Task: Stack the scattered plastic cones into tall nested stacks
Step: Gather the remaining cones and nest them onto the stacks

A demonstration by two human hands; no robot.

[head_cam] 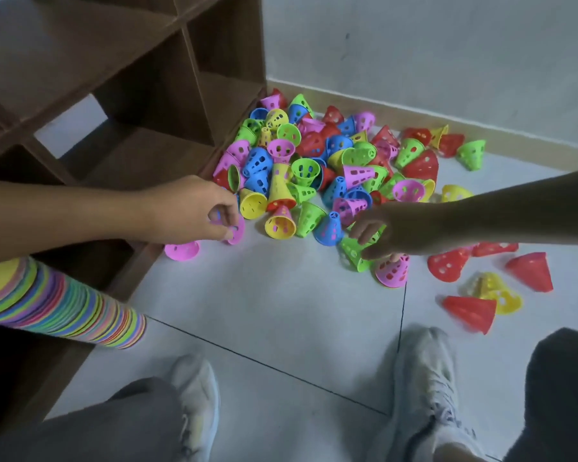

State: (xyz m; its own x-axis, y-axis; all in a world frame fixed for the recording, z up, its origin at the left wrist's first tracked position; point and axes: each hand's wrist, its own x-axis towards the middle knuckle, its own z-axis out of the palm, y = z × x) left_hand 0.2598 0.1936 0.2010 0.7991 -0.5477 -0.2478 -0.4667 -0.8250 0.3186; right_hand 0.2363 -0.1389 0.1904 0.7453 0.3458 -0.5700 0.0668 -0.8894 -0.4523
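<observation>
A heap of perforated plastic cones [317,161] in pink, blue, green, yellow and red lies on the floor against the wall. My left hand [197,211] pinches a pink cone [237,231] at the heap's near left edge. Another pink cone [182,251] lies just below it. My right hand [384,233] reaches over a green cone [354,253] with its fingers curled on it, beside an upright pink cone [391,271]. A long nested stack of many-coloured cones [60,305] lies along my left forearm side, its end near the shelf.
A dark wooden cubby shelf [121,105] stands on the left. Loose red cones [444,265] and a yellow cone [501,291] lie to the right. My two shoes [424,378] and knees are at the bottom. A white wall with skirting runs behind the heap.
</observation>
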